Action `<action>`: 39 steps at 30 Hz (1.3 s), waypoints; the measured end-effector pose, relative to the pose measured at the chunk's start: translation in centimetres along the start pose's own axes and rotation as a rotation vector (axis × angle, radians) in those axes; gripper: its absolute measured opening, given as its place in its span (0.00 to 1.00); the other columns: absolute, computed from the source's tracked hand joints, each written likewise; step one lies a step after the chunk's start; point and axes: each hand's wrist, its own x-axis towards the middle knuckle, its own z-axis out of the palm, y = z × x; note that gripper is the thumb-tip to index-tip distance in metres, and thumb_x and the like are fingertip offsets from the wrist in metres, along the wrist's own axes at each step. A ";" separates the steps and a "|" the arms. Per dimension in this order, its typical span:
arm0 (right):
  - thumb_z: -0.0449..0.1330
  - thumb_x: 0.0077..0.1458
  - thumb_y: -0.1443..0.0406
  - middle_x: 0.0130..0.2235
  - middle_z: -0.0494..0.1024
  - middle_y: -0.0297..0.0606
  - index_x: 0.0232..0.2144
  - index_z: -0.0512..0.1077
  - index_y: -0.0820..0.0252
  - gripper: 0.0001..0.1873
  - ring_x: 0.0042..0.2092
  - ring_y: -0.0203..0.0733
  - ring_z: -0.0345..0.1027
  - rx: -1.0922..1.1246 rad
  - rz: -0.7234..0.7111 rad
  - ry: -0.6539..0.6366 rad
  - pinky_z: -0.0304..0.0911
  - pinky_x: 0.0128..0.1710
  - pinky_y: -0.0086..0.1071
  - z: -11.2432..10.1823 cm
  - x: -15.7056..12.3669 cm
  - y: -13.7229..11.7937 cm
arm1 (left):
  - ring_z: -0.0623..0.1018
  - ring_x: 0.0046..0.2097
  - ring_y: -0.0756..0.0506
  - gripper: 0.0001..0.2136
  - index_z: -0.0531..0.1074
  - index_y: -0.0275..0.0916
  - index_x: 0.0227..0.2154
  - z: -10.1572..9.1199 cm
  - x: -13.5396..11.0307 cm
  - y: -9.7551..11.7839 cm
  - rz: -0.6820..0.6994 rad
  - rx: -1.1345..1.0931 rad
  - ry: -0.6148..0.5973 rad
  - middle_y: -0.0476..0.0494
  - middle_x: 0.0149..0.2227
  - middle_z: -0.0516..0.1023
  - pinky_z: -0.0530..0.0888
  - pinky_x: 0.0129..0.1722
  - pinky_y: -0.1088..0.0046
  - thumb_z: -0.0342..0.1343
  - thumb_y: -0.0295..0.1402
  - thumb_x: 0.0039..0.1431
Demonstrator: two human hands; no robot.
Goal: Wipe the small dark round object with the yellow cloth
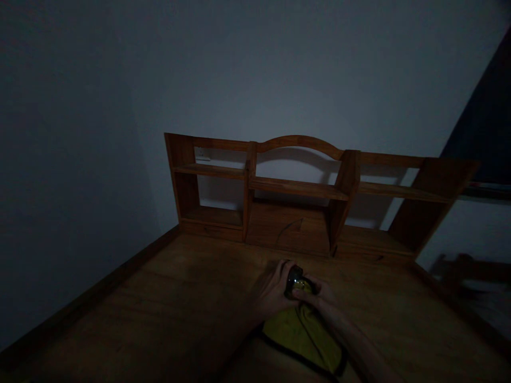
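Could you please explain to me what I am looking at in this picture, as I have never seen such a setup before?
There is no machine here: a person works with two bare hands. The single picture comes from a camera worn on the head, looking forward and down. The left hand holds a dark, shiny object, too dim to identify. The right hand holds a yellow-green cloth with dark edging against it; the cloth trails toward the wearer. Beneath is a wooden tabletop, with a wooden shelf unit along its far side, in front of a pale wall.
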 end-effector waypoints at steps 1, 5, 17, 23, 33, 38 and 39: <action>0.70 0.39 0.58 0.35 0.78 0.36 0.35 0.75 0.60 0.19 0.38 0.44 0.71 0.007 -0.006 -0.016 0.66 0.39 0.33 0.0 0.0 0.1 | 0.69 0.52 0.39 0.38 0.50 0.48 0.58 0.0 0.0 0.0 0.003 0.006 0.001 0.42 0.55 0.61 0.71 0.48 0.61 0.63 0.40 0.45; 0.68 0.43 0.57 0.41 0.79 0.40 0.40 0.75 0.60 0.21 0.44 0.48 0.71 0.023 -0.022 -0.063 0.65 0.44 0.37 0.2 -0.1 -0.1 | 0.69 0.53 0.39 0.36 0.51 0.48 0.58 -0.1 -0.1 0.0 0.006 0.024 0.016 0.41 0.55 0.60 0.70 0.49 0.60 0.61 0.40 0.48; 0.65 0.48 0.58 0.48 0.75 0.43 0.43 0.73 0.57 0.19 0.51 0.52 0.67 -0.450 -0.351 0.139 0.60 0.53 0.45 0.0 -0.2 2.0 | 0.56 0.63 0.39 0.45 0.40 0.47 0.64 -0.9 0.3 0.9 0.071 -0.150 0.027 0.41 0.63 0.50 0.60 0.61 0.56 0.57 0.24 0.45; 0.65 0.48 0.60 0.46 0.76 0.42 0.42 0.74 0.55 0.17 0.49 0.51 0.68 -0.499 -0.390 0.126 0.62 0.52 0.45 0.1 0.0 2.1 | 0.61 0.60 0.39 0.38 0.48 0.45 0.61 0.3 0.5 0.3 0.014 -0.180 0.093 0.40 0.60 0.55 0.63 0.59 0.56 0.56 0.24 0.47; 0.64 0.48 0.58 0.43 0.78 0.41 0.42 0.74 0.55 0.17 0.45 0.51 0.72 -0.401 -0.290 0.054 0.66 0.48 0.43 0.8 -0.7 -0.3 | 0.63 0.58 0.40 0.34 0.51 0.46 0.59 0.2 0.5 0.3 -0.003 -0.100 0.183 0.41 0.58 0.58 0.64 0.58 0.56 0.52 0.21 0.49; 0.60 0.52 0.61 0.47 0.77 0.39 0.44 0.74 0.54 0.15 0.48 0.50 0.70 -0.408 -0.344 0.017 0.63 0.51 0.42 0.8 -0.9 -0.9 | 0.63 0.58 0.42 0.35 0.49 0.48 0.61 -0.3 0.4 0.8 -0.028 -0.045 0.223 0.43 0.60 0.56 0.67 0.56 0.60 0.50 0.20 0.50; 0.59 0.53 0.62 0.47 0.76 0.39 0.45 0.73 0.53 0.15 0.49 0.49 0.70 -0.405 -0.353 0.007 0.63 0.51 0.41 0.8 -0.9 -0.9 | 0.63 0.58 0.41 0.36 0.49 0.49 0.61 -0.4 0.4 0.8 -0.033 -0.022 0.223 0.44 0.60 0.55 0.67 0.56 0.60 0.50 0.19 0.50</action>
